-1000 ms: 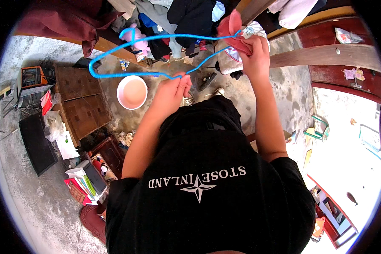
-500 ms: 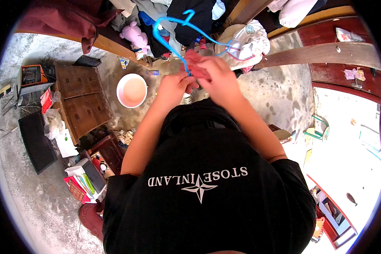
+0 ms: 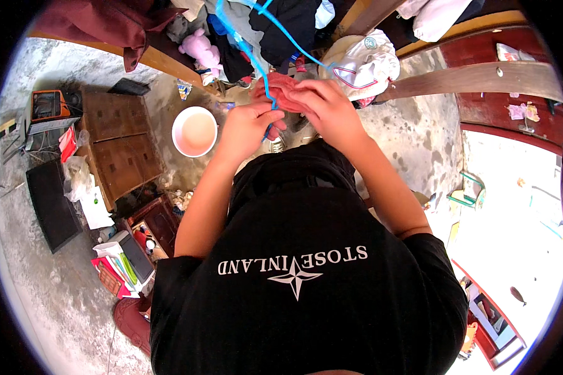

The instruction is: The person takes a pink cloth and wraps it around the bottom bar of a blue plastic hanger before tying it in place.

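My left hand (image 3: 249,127) is closed around the lower part of a blue clothes hanger (image 3: 254,57), whose upper end reaches the top edge of the picture. A crumpled red cloth (image 3: 278,91) lies against the hanger, between my two hands. The fingers of my right hand (image 3: 331,114) pinch that cloth from the right side. How far the cloth wraps around the hanger is partly hidden by my fingers.
A white bucket (image 3: 177,134) of cloudy liquid stands on the concrete floor to the left. Ahead are piled clothes, a pink plush toy (image 3: 200,51) and a white cap-like garment (image 3: 370,62). A wooden cabinet (image 3: 114,134) and a dark monitor (image 3: 53,206) are farther left.
The hanger has tilted and moved up, its hook now at or past the top edge. The red cloth looks more spread out, and my hands are slightly farther apart.
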Action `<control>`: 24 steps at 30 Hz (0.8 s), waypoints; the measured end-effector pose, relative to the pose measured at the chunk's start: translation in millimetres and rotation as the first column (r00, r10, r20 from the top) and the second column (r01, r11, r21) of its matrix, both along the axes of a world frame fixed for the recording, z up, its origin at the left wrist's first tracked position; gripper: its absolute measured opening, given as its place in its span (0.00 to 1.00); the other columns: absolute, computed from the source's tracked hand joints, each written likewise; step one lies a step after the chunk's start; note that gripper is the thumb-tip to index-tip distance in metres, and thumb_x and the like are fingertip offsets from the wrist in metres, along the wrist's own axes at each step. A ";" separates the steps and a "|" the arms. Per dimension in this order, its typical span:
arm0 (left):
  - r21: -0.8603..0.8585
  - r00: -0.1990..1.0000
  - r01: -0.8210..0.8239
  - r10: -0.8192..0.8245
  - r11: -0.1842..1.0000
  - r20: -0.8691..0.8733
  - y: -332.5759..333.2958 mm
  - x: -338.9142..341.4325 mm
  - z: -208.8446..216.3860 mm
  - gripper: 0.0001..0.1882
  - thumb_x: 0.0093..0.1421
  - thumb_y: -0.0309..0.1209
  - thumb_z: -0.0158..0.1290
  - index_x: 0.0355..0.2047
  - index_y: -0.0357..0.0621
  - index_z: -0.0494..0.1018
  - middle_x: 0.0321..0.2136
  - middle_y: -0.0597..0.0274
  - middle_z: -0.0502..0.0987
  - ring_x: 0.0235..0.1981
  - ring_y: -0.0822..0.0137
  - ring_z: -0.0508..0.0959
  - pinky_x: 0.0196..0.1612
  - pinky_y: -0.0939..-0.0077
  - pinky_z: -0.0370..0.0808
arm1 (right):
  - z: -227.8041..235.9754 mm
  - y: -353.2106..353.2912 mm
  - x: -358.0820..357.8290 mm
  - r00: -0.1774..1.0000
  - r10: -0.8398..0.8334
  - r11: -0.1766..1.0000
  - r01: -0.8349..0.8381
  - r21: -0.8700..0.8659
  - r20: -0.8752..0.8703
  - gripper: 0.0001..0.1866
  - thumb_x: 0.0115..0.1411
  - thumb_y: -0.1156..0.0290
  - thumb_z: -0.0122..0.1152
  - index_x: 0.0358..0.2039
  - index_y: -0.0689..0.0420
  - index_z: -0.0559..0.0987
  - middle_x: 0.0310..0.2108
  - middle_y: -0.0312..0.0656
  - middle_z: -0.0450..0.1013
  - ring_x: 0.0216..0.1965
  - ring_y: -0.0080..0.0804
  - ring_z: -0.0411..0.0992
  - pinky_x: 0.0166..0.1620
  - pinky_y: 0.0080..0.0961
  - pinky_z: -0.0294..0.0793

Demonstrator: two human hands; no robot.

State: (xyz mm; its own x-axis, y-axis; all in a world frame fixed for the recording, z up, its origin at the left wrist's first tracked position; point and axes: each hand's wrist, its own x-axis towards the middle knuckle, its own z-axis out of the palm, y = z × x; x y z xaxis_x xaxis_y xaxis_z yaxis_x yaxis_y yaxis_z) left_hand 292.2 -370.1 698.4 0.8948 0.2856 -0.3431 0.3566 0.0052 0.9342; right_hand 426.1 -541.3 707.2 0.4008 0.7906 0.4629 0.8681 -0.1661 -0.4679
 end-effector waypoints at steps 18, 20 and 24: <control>-0.052 0.995 0.054 -0.058 0.997 -0.082 -4.3 -1.7 9.7 0.08 0.64 0.25 0.56 0.33 0.31 0.82 0.26 0.58 0.83 0.20 0.72 0.79 0.25 0.77 0.76 | -0.2 -4.5 -9.5 0.990 0.041 0.999 -0.043 -0.012 -0.133 0.16 0.51 0.80 0.70 0.41 0.56 0.80 0.44 0.42 0.78 0.44 0.46 0.76 0.46 0.37 0.77; -0.027 0.993 0.040 -0.043 0.999 -0.106 -5.7 -1.2 -0.4 0.08 0.64 0.25 0.57 0.32 0.31 0.82 0.25 0.59 0.82 0.20 0.72 0.78 0.25 0.76 0.75 | 3.8 -1.9 -18.1 0.982 0.023 1.000 -0.021 0.011 -0.185 0.15 0.51 0.79 0.70 0.41 0.55 0.80 0.42 0.41 0.79 0.44 0.46 0.76 0.46 0.37 0.77; -0.076 0.996 0.049 -0.055 0.996 -0.075 -3.4 -3.0 5.3 0.08 0.64 0.25 0.58 0.32 0.31 0.81 0.24 0.59 0.81 0.20 0.72 0.77 0.25 0.76 0.75 | 9.7 -7.1 -9.7 0.970 0.106 0.994 -0.098 0.044 -0.218 0.16 0.51 0.79 0.69 0.42 0.53 0.80 0.44 0.41 0.78 0.45 0.47 0.76 0.47 0.39 0.78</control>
